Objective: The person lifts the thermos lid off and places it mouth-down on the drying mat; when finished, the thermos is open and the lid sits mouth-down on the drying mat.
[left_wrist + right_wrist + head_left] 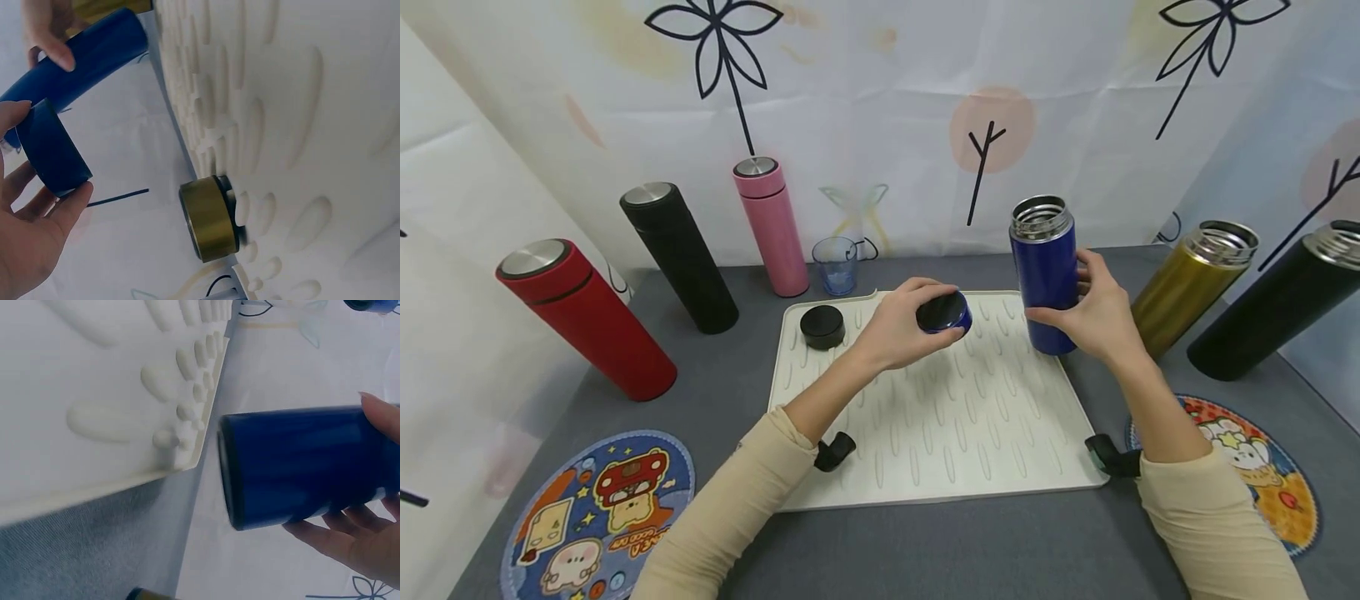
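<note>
My left hand [904, 325] pinches a blue bottle lid [943, 312] with a dark top between thumb and fingers, above the white ridged tray [940, 467]. In the left wrist view the blue lid [55, 150] shows from its side. A blue thermos bottle [1045, 279], its steel mouth uncovered, is gripped by my right hand [1093, 310] over the tray's back right corner. The right wrist view shows the bottle's base [231, 472] raised above the tray's level. A second lid [822, 326], black on top and gold around its side [211, 219], sits on the tray's back left.
Red [587, 321], black [681, 258] and pink [772, 229] capped thermoses stand at left. A small clear blue cup [836, 267] is behind the tray. Lidless gold [1187, 292] and dark [1273, 304] thermoses stand at right. Round cartoon mats [602, 521] lie on both sides.
</note>
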`<state>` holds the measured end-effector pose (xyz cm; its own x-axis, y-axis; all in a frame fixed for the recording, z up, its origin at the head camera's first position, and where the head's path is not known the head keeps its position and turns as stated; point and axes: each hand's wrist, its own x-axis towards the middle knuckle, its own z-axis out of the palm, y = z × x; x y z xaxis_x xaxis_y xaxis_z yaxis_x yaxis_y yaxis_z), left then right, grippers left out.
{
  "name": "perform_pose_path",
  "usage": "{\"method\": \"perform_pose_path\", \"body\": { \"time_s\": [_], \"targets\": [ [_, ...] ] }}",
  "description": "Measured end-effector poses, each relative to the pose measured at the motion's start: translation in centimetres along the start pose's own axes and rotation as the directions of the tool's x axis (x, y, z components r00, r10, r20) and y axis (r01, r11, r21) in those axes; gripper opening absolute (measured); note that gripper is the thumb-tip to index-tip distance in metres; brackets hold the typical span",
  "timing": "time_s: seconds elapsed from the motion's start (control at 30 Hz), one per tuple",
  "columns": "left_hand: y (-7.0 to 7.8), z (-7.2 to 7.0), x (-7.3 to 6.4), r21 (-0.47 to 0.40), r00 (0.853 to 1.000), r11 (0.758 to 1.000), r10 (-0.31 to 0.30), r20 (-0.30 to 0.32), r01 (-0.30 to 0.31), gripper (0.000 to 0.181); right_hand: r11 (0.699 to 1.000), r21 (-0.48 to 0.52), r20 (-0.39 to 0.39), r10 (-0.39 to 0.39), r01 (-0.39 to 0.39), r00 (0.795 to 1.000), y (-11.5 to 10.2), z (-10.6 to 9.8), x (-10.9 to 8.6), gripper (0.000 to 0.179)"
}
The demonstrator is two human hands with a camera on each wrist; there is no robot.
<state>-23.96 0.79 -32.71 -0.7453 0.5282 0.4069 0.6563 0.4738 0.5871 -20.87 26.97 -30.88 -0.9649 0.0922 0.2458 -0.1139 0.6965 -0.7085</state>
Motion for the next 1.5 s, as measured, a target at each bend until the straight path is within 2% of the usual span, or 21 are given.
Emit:
{"method": "perform_pose_path", "body": {
  "time_s": [0.23,0.6,0.77,0.93,1.2,1.5],
  "targets": [
    [-0.7,1.3,0.8,0.076,0.995,0.997,-0.037,0.089,0.03,0.059,0.999,0.037,-0.085,0.017,-0.014,0.996,0.4,-0.1,1.1,0.099],
    [-1.2,3.9,2.4,0.109,0.981,0.99,-0.111,0.161,0.094,0.057,0.997,0.073,-0.139,0.046,-0.037,0.989,1.7,0.3,1.2,0.096],
    [-1.4,5.2,3.2,0.125,0.971,0.981,-0.166,0.17,0.146,0.056,0.995,0.083,-0.163,0.074,-0.061,0.984,2.0,0.4,1.2,0.096],
    [-1.7,6.1,3.8,0.126,0.961,0.969,-0.231,0.151,0.213,0.055,0.994,0.095,-0.181,0.075,-0.059,0.981,2.0,0.3,1.3,0.096],
    [-1.8,6.6,4.6,0.135,0.945,0.95,-0.299,0.131,0.282,0.06,0.992,0.105,-0.2,0.095,-0.075,0.975,1.8,0.4,1.6,0.098],
    [-2.0,6.8,5.5,0.161,0.928,0.933,-0.345,0.142,0.322,0.06,0.986,0.123,-0.21,0.136,-0.112,0.968,1.6,0.3,2.3,0.099]
  ]
}}
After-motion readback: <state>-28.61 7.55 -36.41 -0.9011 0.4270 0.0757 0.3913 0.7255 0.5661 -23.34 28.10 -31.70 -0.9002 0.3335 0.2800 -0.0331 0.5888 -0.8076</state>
